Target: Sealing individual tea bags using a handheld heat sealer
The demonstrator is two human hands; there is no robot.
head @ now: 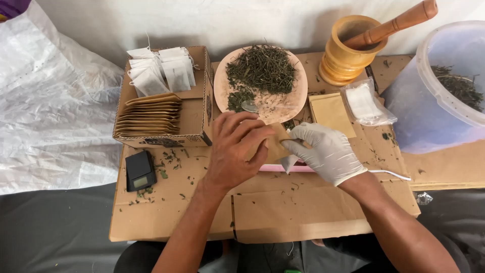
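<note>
My bare left hand (236, 149) and my white-gloved right hand (323, 150) meet over a cardboard work surface (283, 212). Together they grip a small brown paper envelope (275, 146), with a white tea bag (289, 163) poking out below between them. A pink flat object (283, 168) lies under the hands. Just beyond them sits a pink plate (222, 86) heaped with dried green herbs (261, 68) and a metal spoon (249, 105).
A cardboard box (197, 114) at left holds white tea bags (160, 71) and stacked brown envelopes (151, 114). A small black scale (140, 170) lies below it. A wooden mortar and pestle (351, 45), brown envelopes (331, 114), a plastic bag (366, 103) and a clear tub (439, 86) stand at right.
</note>
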